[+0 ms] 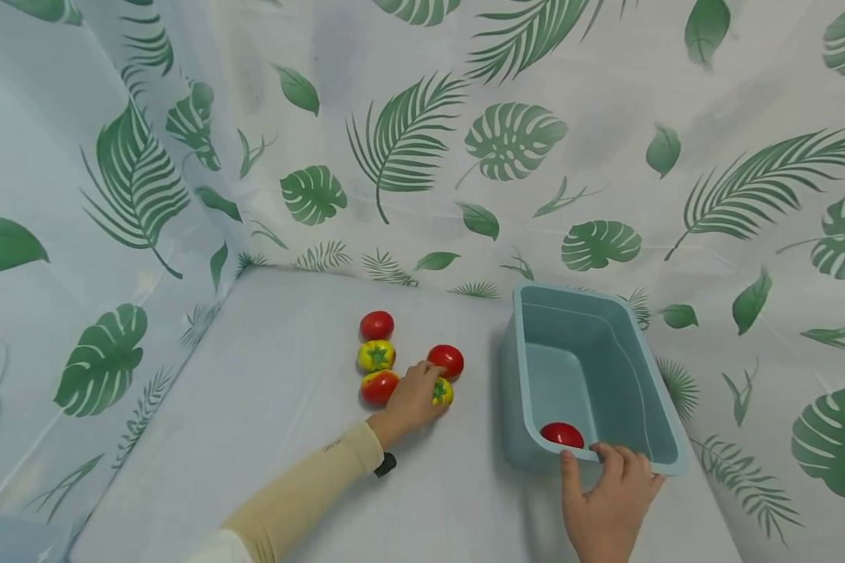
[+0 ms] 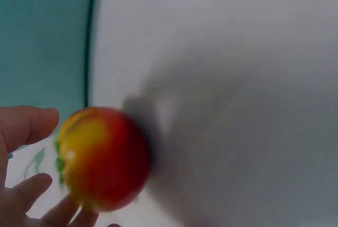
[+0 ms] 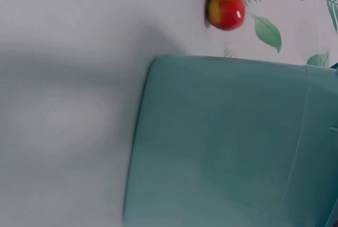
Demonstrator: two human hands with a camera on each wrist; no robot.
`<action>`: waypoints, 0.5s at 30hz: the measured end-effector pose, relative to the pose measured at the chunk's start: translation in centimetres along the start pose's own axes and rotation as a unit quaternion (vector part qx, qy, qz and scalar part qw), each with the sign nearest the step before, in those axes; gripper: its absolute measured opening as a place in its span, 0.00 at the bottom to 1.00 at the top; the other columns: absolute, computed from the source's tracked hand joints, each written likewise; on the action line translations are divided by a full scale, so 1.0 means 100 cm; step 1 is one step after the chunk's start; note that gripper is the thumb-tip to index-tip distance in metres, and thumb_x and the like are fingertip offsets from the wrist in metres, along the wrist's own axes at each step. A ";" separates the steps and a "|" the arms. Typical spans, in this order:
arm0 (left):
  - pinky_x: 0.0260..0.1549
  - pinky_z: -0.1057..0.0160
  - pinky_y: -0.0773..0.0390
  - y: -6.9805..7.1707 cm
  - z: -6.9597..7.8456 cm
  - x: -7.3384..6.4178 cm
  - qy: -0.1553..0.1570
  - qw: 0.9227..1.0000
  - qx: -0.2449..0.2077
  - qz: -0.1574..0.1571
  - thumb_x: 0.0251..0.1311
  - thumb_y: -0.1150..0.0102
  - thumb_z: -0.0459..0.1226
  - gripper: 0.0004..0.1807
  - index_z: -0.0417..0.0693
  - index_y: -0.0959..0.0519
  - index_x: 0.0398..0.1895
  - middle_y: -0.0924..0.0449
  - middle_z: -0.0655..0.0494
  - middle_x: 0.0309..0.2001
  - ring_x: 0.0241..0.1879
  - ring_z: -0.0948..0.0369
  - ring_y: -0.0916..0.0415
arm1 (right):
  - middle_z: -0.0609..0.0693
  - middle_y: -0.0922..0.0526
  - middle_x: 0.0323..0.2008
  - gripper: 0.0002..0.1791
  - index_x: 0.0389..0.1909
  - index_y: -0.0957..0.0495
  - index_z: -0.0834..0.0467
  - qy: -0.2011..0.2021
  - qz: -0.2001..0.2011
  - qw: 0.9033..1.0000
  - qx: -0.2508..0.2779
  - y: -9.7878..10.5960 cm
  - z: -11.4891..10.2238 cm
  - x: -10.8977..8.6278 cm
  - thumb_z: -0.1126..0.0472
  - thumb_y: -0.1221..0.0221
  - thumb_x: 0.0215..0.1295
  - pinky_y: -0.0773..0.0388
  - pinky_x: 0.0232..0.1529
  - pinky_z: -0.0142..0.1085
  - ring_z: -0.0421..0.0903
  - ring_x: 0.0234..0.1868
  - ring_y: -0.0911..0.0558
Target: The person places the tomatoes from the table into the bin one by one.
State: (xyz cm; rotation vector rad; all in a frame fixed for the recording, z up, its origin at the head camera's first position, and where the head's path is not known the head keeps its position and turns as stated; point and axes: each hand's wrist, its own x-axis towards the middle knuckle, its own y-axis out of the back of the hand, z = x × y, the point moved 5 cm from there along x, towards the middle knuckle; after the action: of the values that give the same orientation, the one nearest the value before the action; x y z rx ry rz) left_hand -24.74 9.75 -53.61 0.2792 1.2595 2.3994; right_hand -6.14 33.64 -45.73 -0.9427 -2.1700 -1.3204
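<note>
My left hand (image 1: pixel 411 399) reaches over a toy tomato (image 1: pixel 441 392) with a yellow top and green calyx. In the left wrist view, thumb and fingers spread around one side of this red-and-yellow tomato (image 2: pixel 108 158), with a gap at the thumb. A red tomato (image 1: pixel 451 358) lies just beyond the fingertips. To the left stand a red tomato (image 1: pixel 376 324), a yellow-topped one (image 1: pixel 376 356) and a red-yellow one (image 1: pixel 379 388) in a row. My right hand (image 1: pixel 609 496) grips the near rim of a blue-green plastic bin (image 1: pixel 524 375). Inside the bin lies a red tomato (image 1: pixel 562 433).
The bin stands on the right of the pale table (image 1: pixel 275 352), close to the leaf-patterned curtain (image 1: pixel 408 227) along the back and right. Another stretch of curtain (image 1: pixel 113 313) borders the left side. A small black object (image 1: pixel 386 464) shows beside the left wrist.
</note>
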 end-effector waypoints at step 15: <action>0.46 0.59 0.20 -0.015 -0.006 -0.007 -0.010 0.999 0.005 0.036 0.59 0.34 0.45 0.32 0.47 0.33 0.64 0.32 0.51 0.53 0.51 0.56 0.32 | 0.67 0.28 0.41 0.26 0.42 0.27 0.69 0.009 -0.004 1.000 -0.015 0.001 0.000 0.002 0.49 0.37 0.58 0.60 0.64 0.71 0.66 0.44 0.32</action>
State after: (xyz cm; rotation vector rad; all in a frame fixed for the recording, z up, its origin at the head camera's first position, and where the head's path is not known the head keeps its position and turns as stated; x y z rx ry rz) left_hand -23.91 9.74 -55.18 0.3556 1.2727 2.4462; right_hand -6.21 33.76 -45.51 -0.9325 -2.1481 -1.3633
